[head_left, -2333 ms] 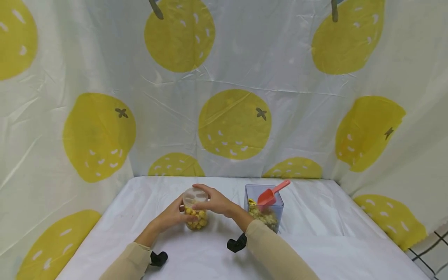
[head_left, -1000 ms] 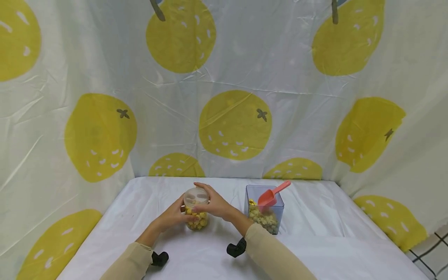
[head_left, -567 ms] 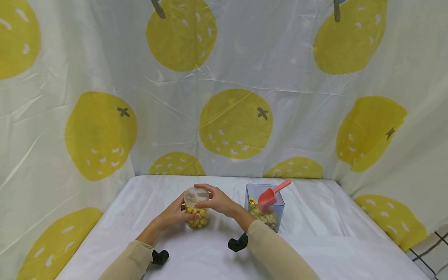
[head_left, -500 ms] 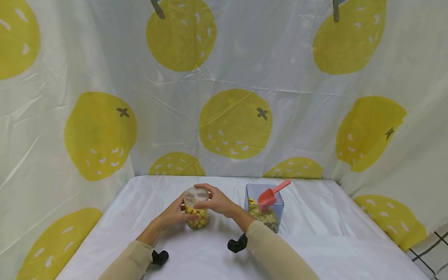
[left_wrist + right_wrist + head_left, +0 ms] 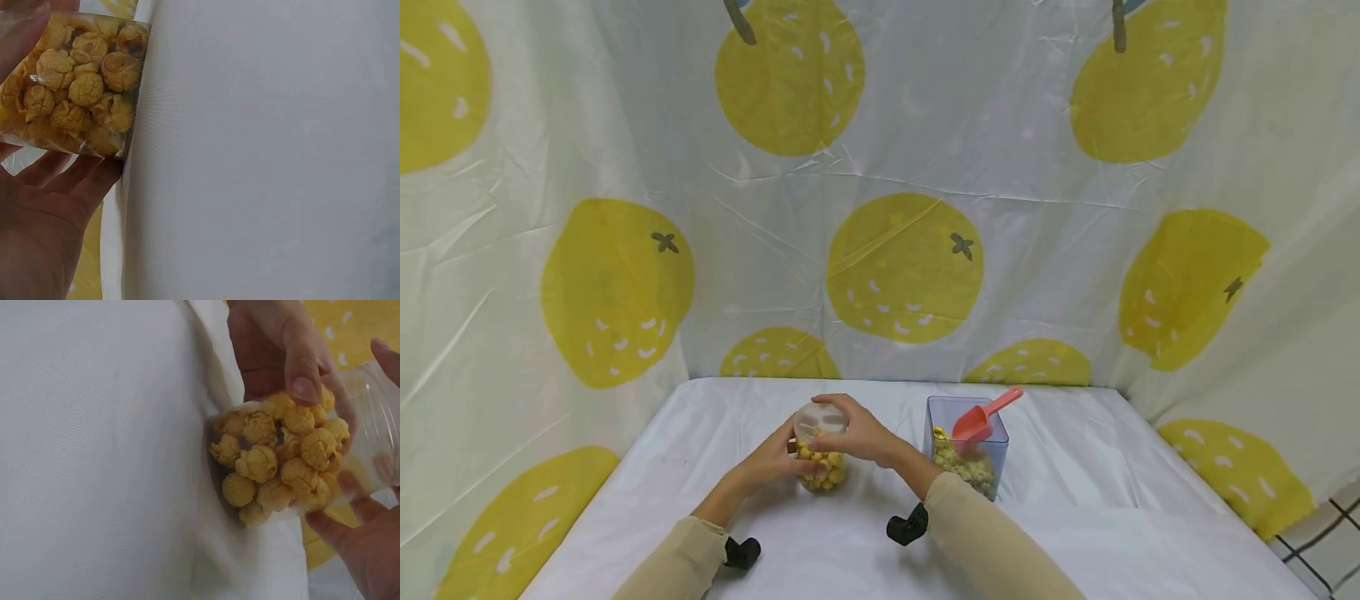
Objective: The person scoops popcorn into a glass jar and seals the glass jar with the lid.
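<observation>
A clear round jar point(image 5: 827, 477), partly filled with caramel-coloured popcorn, stands upright on the white cloth, a clear lid point(image 5: 812, 417) on its top. From the left side my left hand point(image 5: 767, 462) grips the jar's body, thumb across the front; its far fingers are hidden behind the jar. My right hand point(image 5: 867, 435) holds the lid by its rim between thumb and fingers. Close up in the left wrist view, popcorn point(image 5: 81, 81) fills the jar's lower part. The right wrist view shows the threaded neck point(image 5: 378, 419) above the popcorn level.
To the right of the jar, behind the right forearm, is a square clear bin point(image 5: 997, 454) of paler popcorn. A pink scoop point(image 5: 976, 423) rests in it, handle over the rim. White cloth point(image 5: 1060, 467) covers the table; a lemon-print curtain point(image 5: 902, 267) hangs behind.
My right thumb and fingers have shifted slightly back and forth around the lid's rim. The jar, my left hand and the bin have kept their places.
</observation>
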`<state>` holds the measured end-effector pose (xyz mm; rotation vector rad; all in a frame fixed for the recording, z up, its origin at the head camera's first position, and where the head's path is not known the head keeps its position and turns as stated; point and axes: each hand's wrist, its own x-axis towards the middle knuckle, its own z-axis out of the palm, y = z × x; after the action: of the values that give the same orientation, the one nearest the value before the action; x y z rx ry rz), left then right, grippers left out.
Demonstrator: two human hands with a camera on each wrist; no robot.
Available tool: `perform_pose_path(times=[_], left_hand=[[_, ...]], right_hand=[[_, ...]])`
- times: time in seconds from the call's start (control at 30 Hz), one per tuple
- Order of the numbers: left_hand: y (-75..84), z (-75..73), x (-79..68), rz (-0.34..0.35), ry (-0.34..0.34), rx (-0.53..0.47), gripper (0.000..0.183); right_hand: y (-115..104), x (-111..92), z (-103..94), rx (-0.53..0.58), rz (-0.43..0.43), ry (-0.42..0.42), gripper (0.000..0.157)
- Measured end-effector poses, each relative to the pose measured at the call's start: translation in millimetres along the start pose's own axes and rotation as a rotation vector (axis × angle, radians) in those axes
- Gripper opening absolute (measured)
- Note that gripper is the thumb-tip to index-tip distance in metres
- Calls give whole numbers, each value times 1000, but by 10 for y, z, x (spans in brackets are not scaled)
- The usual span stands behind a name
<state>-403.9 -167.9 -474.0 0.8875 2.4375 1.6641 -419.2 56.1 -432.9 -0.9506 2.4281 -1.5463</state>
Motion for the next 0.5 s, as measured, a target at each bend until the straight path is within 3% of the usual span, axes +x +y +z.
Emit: perform_pose_path(times=[0.17,0.3,0.5], left_hand=[[-21,-19,12,10,-18,-9,89],[-38,-28,11,7,-16,-11,88],[-39,-38,14,19,-14,5,87]], right_hand=[[30,36,-86,10,-8,-104,72],[12,67,-94,-35,-5,-98,68],[-45,115,-63,-206,-33,-68,70]])
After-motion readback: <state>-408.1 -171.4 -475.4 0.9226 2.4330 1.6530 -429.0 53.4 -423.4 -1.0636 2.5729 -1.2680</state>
